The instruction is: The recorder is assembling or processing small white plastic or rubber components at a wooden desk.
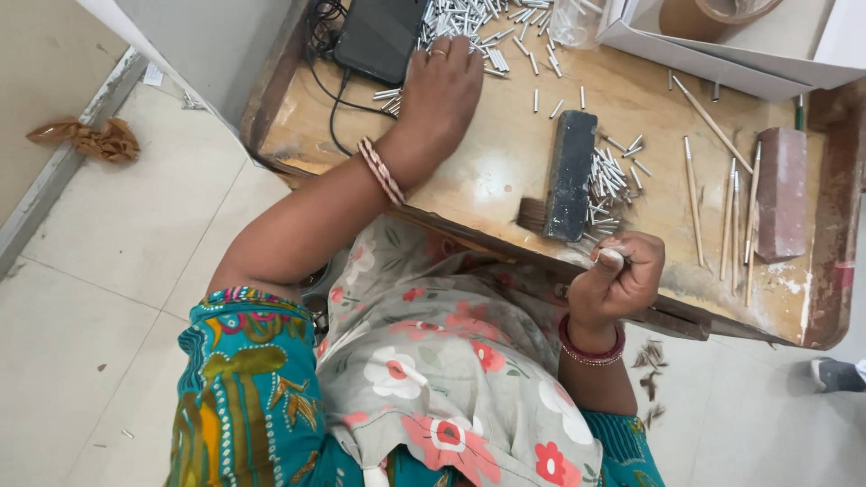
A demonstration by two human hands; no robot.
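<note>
Here, the left hand (440, 86) lies palm-down, fingers spread flat on a scatter of small metal tubes (469, 22) at the far side of the wooden worktable (505, 153); whether it grips any tube cannot be told. The right hand (621, 280) is curled into a fist at the near table edge, thumb pressed on something small and pale, mostly hidden. Just beyond that fist a dark rectangular block (570, 173) lies with its long axis running away from the person, a second cluster of tubes (609, 185) touching its right side. Thin wooden sticks (735, 212) lie further right, roughly parallel to the block, beside a reddish brick-shaped block (781, 194).
</note>
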